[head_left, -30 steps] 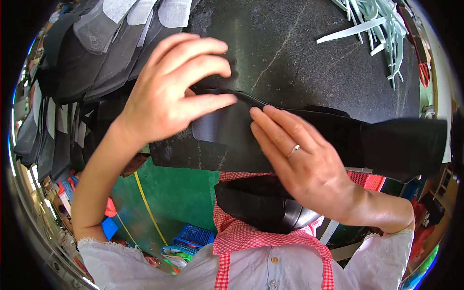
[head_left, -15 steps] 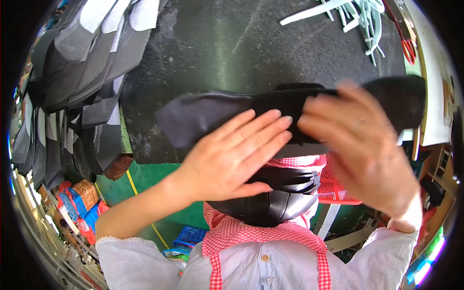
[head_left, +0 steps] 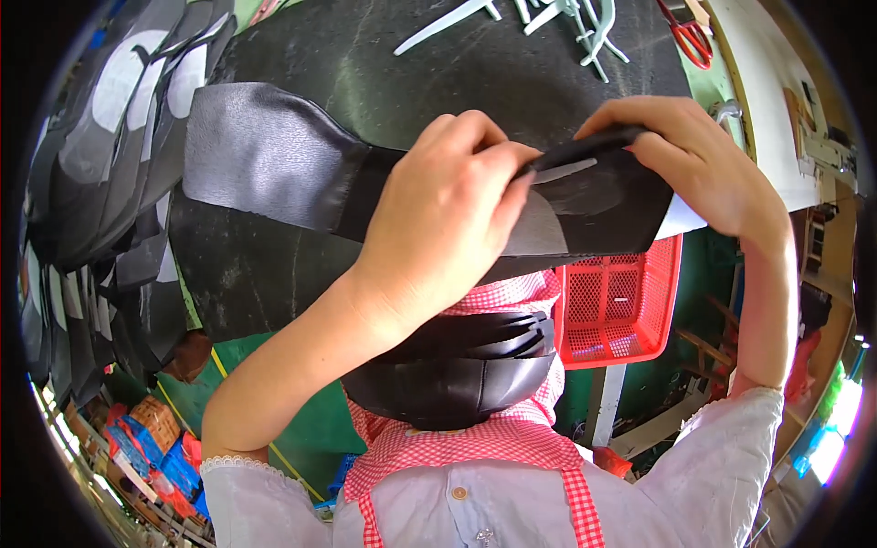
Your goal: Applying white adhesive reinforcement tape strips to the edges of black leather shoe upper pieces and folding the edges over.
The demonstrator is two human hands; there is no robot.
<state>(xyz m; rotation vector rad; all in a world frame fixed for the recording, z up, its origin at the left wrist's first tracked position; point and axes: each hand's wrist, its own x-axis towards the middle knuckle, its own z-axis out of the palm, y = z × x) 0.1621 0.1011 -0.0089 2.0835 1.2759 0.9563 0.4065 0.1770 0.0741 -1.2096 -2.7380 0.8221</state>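
A long piece of black leather-like material [head_left: 269, 160] lies across the dark tabletop, its left end flat and shiny. My left hand [head_left: 438, 210] pinches its upper edge near the middle, thumb and fingers pressed together. Farther right, my right hand [head_left: 708, 164] grips the same edge, fingers behind and thumb in front. Between the hands the edge is lifted and folded over, so a dark underside with a grey patch shows. Part of the piece is hidden behind my left hand and wrist. More curved black pieces [head_left: 448, 374] rest in my lap on a checked apron.
Stacks of black and grey cut pieces [head_left: 100, 173] hang over the table's left side. Pale strips [head_left: 585, 27] and red-handled scissors [head_left: 692, 44] lie at the far right. A red plastic basket [head_left: 617, 352] sits below the table's front edge, right of my lap.
Both hands were flat over the piece, the right one blurred; now both pinch its upper edge and fold it up. The piece appears farther left and turned, with its left end higher in view.
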